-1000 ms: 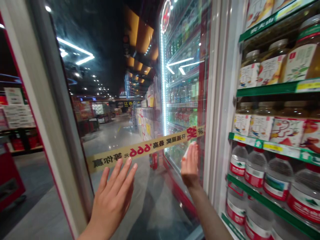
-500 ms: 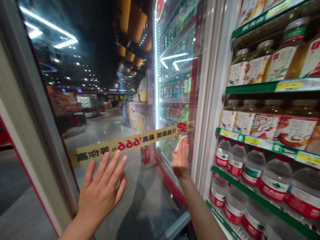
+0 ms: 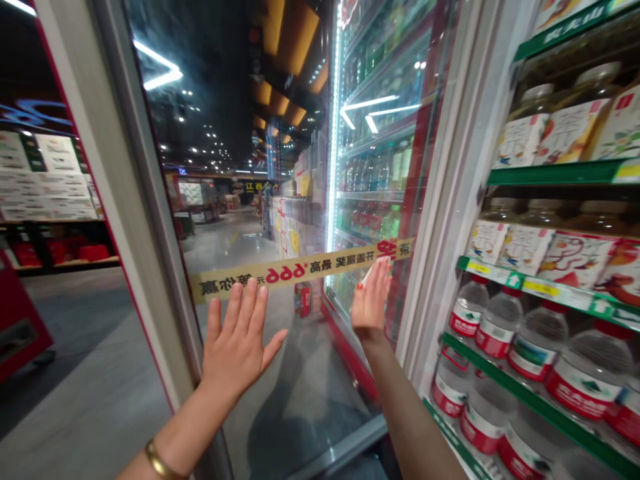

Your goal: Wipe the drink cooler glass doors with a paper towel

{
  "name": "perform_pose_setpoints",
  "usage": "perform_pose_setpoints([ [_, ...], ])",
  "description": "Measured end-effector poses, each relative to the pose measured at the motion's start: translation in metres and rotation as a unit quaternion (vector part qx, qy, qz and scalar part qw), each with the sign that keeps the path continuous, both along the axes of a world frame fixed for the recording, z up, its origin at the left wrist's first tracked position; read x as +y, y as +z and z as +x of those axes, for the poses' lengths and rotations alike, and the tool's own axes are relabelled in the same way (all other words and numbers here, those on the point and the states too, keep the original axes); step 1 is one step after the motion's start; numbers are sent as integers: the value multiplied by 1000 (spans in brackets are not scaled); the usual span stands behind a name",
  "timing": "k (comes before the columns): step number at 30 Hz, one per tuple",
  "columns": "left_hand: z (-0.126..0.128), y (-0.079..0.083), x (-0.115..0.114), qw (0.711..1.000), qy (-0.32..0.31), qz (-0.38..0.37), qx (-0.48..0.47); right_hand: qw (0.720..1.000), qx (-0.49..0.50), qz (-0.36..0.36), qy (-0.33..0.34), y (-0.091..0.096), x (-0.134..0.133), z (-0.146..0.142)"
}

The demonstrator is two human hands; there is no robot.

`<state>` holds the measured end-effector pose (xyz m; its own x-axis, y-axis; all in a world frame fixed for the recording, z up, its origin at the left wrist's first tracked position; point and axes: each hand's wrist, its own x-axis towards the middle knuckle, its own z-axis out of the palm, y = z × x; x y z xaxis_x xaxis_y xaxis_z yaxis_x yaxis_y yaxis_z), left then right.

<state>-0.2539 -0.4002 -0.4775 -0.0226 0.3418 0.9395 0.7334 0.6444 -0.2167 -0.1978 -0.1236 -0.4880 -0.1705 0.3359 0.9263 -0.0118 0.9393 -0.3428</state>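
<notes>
A glass door (image 3: 300, 360) in a metal frame stands in front of me, with a yellow printed strip (image 3: 345, 265) seen in reverse across it. My left hand (image 3: 237, 333) is up at the glass just below the strip, fingers straight and thumb out, holding nothing. A gold bangle (image 3: 159, 460) circles that wrist. Farther right, my right hand (image 3: 371, 297) lies against the glass near the strip's red end, its fingers stretched out side by side. A thin white edge shows beyond its fingers; what it is, I cannot make out.
At right, open shelves (image 3: 565, 175) hold juice bottles (image 3: 520, 127) and red-labelled water bottles (image 3: 537, 343). Through the glass stands a lit drinks cooler (image 3: 375, 180). Stacked cartons (image 3: 47, 177) and a red cart (image 3: 20, 327) are beyond the frame at left.
The view has swung left, so the door and shelves sit further right. My left hand's thumb is spread wider and its bangle now shows. My right hand stays at the glass, slightly higher.
</notes>
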Motion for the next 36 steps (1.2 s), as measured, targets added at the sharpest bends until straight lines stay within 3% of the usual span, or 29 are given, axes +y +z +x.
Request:
perform_pose_setpoints([
  [2,0,4,0,1000,4,-2,17,999,20,-37,-13,34,-7,-9],
  [4,0,7,-1,1000,12,-6,24,999,-11,34,6,54,-32,-21],
  [6,0,8,-3,1000,11,-10,25,983,-66,162,49,46,-60,-28],
  [9,1,0,-7,1000,3,-11,26,945,-99,303,77,6,-66,-24],
  [11,1,-10,-7,1000,5,-15,24,959,-66,275,34,-7,-44,-17],
  [12,1,-16,-6,1000,3,-17,22,974,-41,224,1,-3,-32,-16],
  [14,1,-25,-4,1000,-9,-7,24,992,3,113,-50,24,-17,-17],
  [16,1,-31,-2,999,-31,12,29,995,16,80,-53,62,-26,-23],
  [18,1,-32,-3,997,-61,27,36,987,-8,157,-20,86,-54,-31],
  [19,1,-31,-5,996,-77,35,38,975,-26,222,2,89,-70,-33],
  [21,2,-30,-8,993,-100,55,38,932,-56,356,43,74,-91,-33],
  [23,2,-31,-9,992,-99,70,25,895,-67,437,67,46,-88,-27],
  [24,2,-31,-9,993,-92,71,17,895,-66,437,63,33,-79,-23],
  [26,1,-33,-7,994,-80,69,12,933,-53,356,20,24,-55,-18],
  [28,0,-34,-5,993,-82,77,25,971,-31,233,-34,40,-42,-18],
  [30,-2,-36,-4,991,-92,93,39,983,-16,176,-55,72,-52,-25],
  [33,-3,-37,-5,989,-100,104,45,965,-19,262,-26,107,-102,-39],
  [34,-4,-37,-6,989,-99,102,44,949,-28,312,-9,106,-119,-42],
  [36,-4,-37,-7,990,-95,99,42,913,-39,405,28,85,-139,-41],
])
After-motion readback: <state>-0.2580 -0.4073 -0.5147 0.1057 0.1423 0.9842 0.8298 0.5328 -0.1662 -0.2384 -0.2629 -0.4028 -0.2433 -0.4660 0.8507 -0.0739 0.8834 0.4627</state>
